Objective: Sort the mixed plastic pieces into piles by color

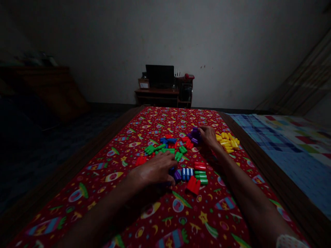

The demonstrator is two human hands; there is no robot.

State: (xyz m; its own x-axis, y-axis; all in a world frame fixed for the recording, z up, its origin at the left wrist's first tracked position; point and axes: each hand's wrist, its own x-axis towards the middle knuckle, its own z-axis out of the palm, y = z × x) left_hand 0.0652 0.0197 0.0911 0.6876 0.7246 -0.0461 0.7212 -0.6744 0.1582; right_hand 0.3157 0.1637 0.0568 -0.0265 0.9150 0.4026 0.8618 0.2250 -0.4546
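My left hand (155,168) lies knuckles up on the red patterned cloth (160,213), fingers curled over a blue and purple block (177,175) at its fingertips. My right hand (209,137) reaches farther out, its fingers closed on a purple block (195,134). Between the hands lies a scatter of plastic blocks: green ones (157,148), red ones (187,143) and blue ones (167,140). A joined row of blue, red and green blocks (193,172) sits just right of my left hand. A heap of yellow blocks (227,140) rests to the right of my right hand.
The cloth covers a long wooden-edged table (269,165). A bed with a checked sheet (292,151) runs along the right. At the back wall stands a low desk with a dark monitor (159,76). The room's left side is dim.
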